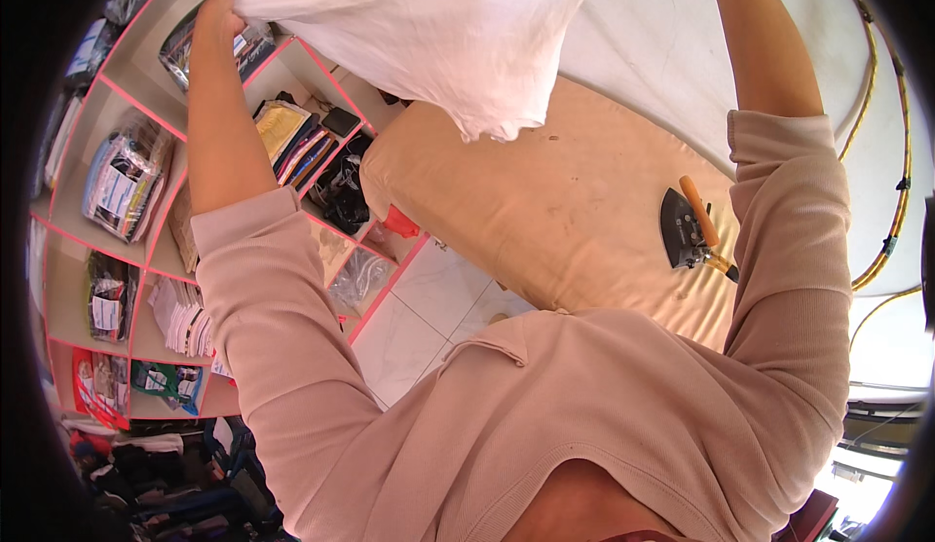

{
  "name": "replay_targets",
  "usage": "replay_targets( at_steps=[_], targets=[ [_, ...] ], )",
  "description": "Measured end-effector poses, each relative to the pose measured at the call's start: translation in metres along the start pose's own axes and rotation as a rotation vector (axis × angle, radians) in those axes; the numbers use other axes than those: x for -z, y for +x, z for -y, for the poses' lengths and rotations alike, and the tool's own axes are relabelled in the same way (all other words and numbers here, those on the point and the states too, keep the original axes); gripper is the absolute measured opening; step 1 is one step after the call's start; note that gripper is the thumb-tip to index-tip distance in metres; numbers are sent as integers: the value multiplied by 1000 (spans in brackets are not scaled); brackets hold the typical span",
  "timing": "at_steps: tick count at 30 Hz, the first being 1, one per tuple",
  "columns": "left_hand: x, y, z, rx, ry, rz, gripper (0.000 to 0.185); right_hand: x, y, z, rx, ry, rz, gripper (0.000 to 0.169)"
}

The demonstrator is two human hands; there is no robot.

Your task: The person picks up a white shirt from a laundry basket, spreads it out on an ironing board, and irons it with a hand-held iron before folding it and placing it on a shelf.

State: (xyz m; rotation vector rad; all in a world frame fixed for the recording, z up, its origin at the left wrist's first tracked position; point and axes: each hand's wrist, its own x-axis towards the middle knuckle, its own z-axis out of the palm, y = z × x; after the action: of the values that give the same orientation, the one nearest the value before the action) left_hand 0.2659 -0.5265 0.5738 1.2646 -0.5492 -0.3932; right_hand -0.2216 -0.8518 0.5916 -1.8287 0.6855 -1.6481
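My left hand (221, 10) is raised at the upper left, its fingers closed on the edge of a thin white cloth (445, 38). The cloth hangs stretched across the top of the view, its gathered lower end above the padded ironing table (511, 184). Its upper part runs past the frame. My right forearm reaches up at the upper right, but the hand is beyond the top edge. An electric iron (681, 229) with an orange handle rests on the table's tan cover, below my right forearm.
Pink-edged shelves (157, 126) on the left hold bagged garments (124, 184) and folded clothes (285, 133). More clothes (161, 476) lie or hang at the lower left. A yellow-and-black cord (904, 147) runs along the white wall at right. White floor tiles (409, 323) show between shelves and table.
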Motion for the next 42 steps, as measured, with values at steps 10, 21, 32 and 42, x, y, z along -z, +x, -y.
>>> replay_targets(
  at_steps=[10,21,32,42],
  targets=[
    [22,-30,-35,-942,1518,-52,30,18,-24,16,69,-839,-49,27],
    [24,-39,-29,-168,335,28,19,30,-13,3,-222,-187,-33,19],
    [91,-54,-71,-86,104,298,22,38,23,25,-283,386,128,20],
    [77,17,49,-33,195,206,37,-125,40,-171,-275,-70,324,10]
  ],
)
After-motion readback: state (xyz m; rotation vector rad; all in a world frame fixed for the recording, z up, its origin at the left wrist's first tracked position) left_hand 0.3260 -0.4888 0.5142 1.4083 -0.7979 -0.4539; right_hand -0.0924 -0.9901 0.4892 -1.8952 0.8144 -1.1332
